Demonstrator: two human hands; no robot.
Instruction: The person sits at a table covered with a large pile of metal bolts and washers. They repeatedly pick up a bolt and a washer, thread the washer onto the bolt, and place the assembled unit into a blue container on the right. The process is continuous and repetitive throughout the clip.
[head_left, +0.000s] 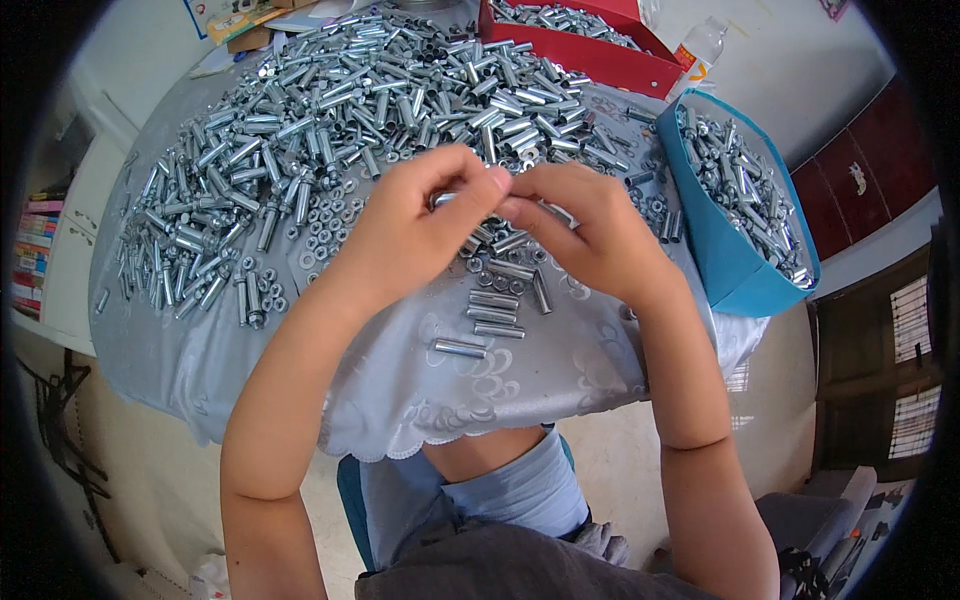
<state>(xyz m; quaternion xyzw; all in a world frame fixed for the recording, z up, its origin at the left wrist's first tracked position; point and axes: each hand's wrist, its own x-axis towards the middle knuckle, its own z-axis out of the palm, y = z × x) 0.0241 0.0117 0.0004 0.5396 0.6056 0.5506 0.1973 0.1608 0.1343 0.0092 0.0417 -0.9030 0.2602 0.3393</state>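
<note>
My left hand (425, 215) is closed, its fingers curled round a shiny metal sleeve (440, 200) of which only one end shows. The fingertips of my right hand (590, 230) are pinched together and meet the left thumb and fingertips. What lies in that pinch is hidden by the fingers. Both hands are above the table, over loose hardware. Just below them several metal sleeves (495, 314) lie on the cloth in a rough column, with one more sleeve (460, 348) nearer the edge. Small nuts (515, 286) lie beside them.
A large heap of sleeves and bolts (350, 100) covers the table's far and left parts. Nuts and washers (325, 225) lie left of my hands. A blue bin (735, 240) of assembled bolts stands right, a red box (590, 48) behind, a plastic bottle (700, 50) beside it.
</note>
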